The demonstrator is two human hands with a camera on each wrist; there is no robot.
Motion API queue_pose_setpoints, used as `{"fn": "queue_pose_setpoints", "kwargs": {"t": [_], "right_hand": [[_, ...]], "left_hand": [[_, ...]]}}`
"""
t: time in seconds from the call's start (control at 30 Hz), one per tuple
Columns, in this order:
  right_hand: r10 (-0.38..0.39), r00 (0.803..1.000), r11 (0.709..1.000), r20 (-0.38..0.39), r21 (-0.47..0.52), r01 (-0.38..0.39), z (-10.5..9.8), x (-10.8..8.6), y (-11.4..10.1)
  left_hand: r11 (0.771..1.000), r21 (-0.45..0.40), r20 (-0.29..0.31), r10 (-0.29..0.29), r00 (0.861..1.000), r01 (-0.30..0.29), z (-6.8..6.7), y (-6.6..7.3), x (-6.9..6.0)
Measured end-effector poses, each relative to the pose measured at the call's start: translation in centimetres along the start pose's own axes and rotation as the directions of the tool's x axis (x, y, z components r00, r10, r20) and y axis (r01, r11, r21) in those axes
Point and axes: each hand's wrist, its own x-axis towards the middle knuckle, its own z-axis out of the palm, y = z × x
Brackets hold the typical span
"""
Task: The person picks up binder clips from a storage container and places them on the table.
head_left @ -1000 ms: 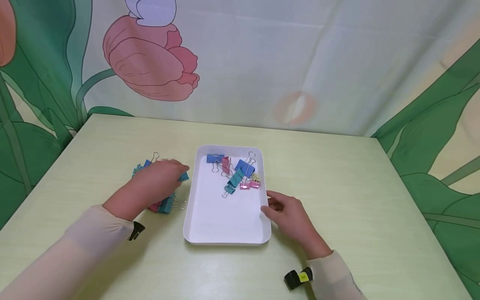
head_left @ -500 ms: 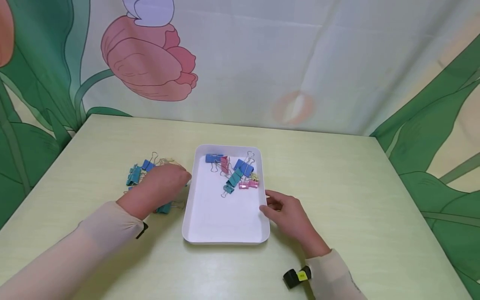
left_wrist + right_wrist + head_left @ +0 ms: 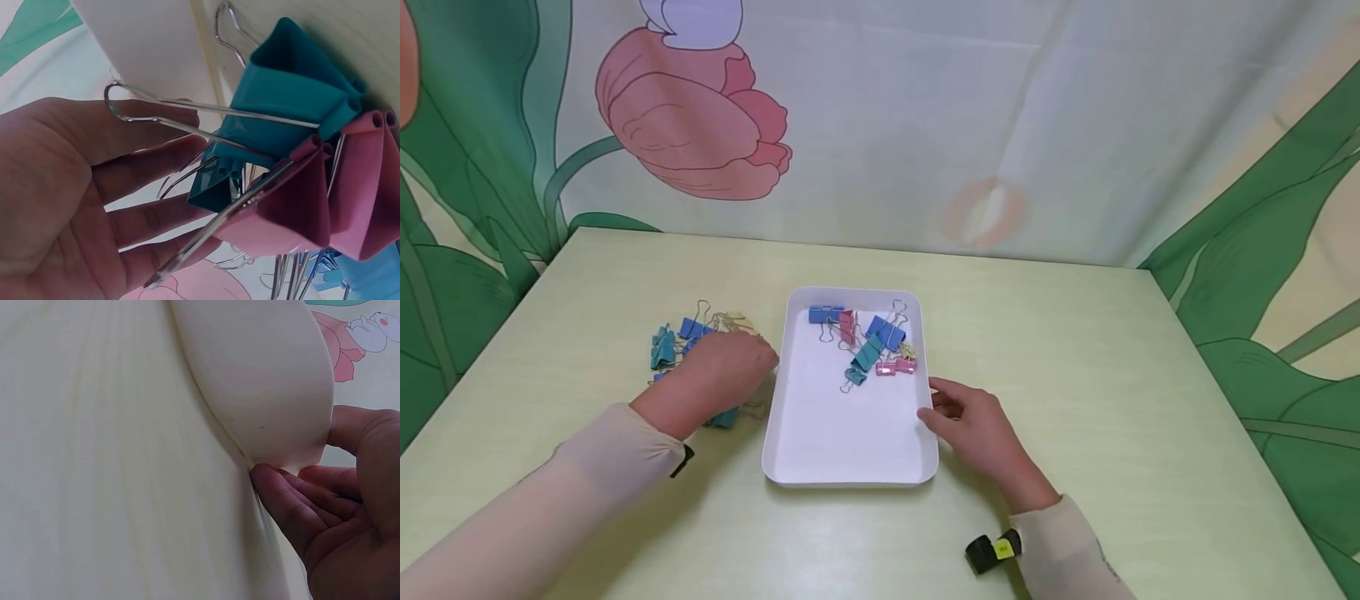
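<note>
My left hand (image 3: 722,371) is over a heap of coloured binder clips left of the white tray (image 3: 850,442). In the left wrist view its fingers (image 3: 150,169) reach out fairly straight behind a large teal binder clip (image 3: 281,94) and a pink binder clip (image 3: 281,215); a smaller dark teal clip (image 3: 212,187) lies by the fingertips. I see no clip clearly gripped, and the head view hides the fingertips. My right hand (image 3: 973,429) pinches the tray's right edge, thumb on the rim and fingers at the outer side.
Inside the tray, several clips lie toward the back, among them a blue clip (image 3: 887,332), a teal clip (image 3: 867,354) and small pink clips (image 3: 895,367). A pale tabletop (image 3: 1075,375) surrounds the tray. Behind it hangs a printed curtain (image 3: 880,125).
My left hand has shifted slightly right and down over the heap, uncovering teal and blue clips at its left. A blue-teal clip beside its fingertips is no longer visible. The right hand keeps its hold.
</note>
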Motion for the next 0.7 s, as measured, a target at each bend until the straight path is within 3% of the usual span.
{"fn": "queue_pose_setpoints", "kwargs": {"t": [0.2, 0.7], "right_hand": [[-0.005, 1.0, 1.0, -0.001, 0.006, 0.005, 0.0, 0.0, 0.0], [0.008, 1.0, 1.0, 0.006, -0.002, -0.008, 0.1, 0.1, 0.1]], "left_hand": [[0.999, -0.038, 0.009, 0.008, 1.0, -0.008, -0.5, -0.1, -0.1], [0.999, -0.017, 0.02, -0.033, 0.999, 0.033, -1.3, -0.1, -0.3]]}}
